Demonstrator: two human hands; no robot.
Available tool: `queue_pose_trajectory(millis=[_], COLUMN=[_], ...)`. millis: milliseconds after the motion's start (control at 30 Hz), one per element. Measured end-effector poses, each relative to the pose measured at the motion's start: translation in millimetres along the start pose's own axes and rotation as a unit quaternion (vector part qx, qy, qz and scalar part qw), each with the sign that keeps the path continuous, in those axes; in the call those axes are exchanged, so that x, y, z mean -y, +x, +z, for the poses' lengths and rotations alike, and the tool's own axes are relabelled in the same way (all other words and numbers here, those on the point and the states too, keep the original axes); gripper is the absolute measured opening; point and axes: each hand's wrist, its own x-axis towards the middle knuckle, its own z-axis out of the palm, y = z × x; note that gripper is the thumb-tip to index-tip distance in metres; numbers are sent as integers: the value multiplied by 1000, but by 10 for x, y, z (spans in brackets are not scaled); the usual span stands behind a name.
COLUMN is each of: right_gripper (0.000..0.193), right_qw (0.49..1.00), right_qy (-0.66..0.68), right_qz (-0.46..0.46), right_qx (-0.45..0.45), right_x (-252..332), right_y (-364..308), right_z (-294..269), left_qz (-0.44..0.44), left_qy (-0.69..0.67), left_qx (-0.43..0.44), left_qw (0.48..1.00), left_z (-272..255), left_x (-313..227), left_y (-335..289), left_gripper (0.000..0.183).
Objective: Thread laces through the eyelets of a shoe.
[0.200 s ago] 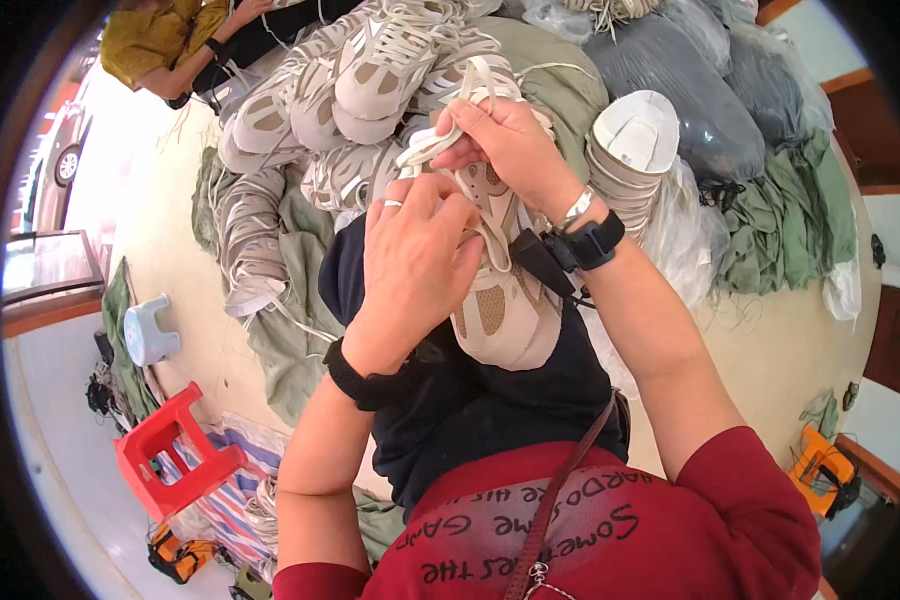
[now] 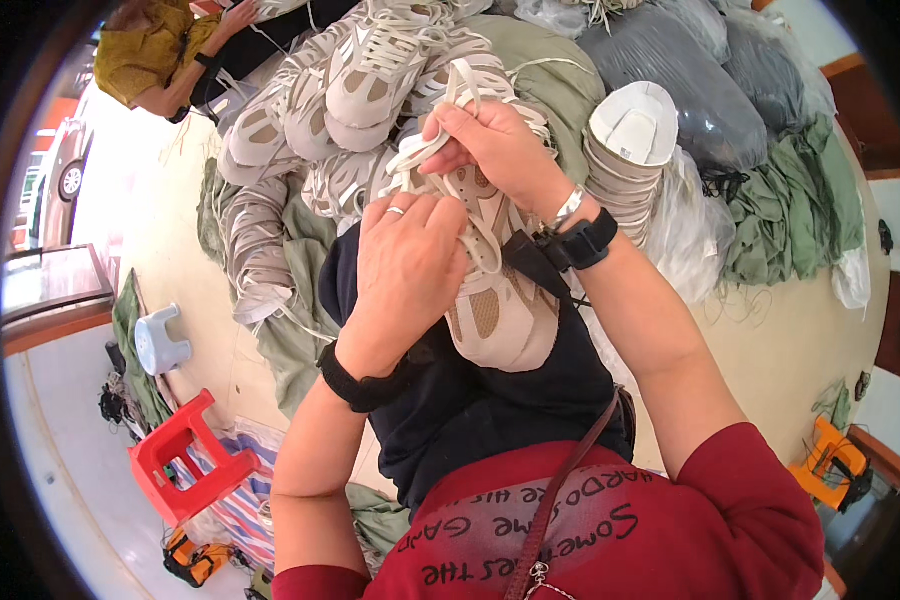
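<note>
A beige shoe upper (image 2: 505,325) with tan mesh panels lies over my dark-trousered lap, its toe toward me. My right hand (image 2: 500,150) is closed around a bunched off-white shoelace (image 2: 422,152), thumb and fingers pinching it above the upper, and a loop stands up past the fingertips. Beside it, on the left, my left hand (image 2: 407,260) has its fingers curled in at the lace's lower part; the fingertips are hidden behind the knuckles. One lace loop hangs over the upper's eyelet area, between the hands and the toe.
Piled beige shoe uppers (image 2: 365,90) rise just beyond my hands. Nested uppers (image 2: 630,130) stand at right, near dark plastic-wrapped bundles (image 2: 660,85) and green cloth (image 2: 795,205). A red stool (image 2: 190,460) and a pale blue stool (image 2: 160,340) are at left. Another person's arm (image 2: 185,85) shows at far left.
My left hand has shifted slightly down and left, away from the right hand. The right hand still pinches the lace and has moved a little left. The view has shifted slightly.
</note>
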Motion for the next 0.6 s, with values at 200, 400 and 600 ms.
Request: queue_pose_trajectory(millis=[200, 400, 600], right_gripper=[32, 32, 32], right_qw=[1000, 1000, 1000], right_qy=[8, 14, 16], right_qz=[16, 14, 15], right_qx=[13, 16, 11], right_x=[28, 40, 41], right_y=[-5, -21, -17], right_z=[-20, -50, -40], left_qz=[-72, -276, -289], left_qy=[41, -344, -493], left_qx=[-55, -26, 52], left_qw=[995, 897, 819], left_z=[61, -70, -243], left_x=[61, 161, 57], left_y=[11, -31, -81], left_gripper=[16, 17, 13])
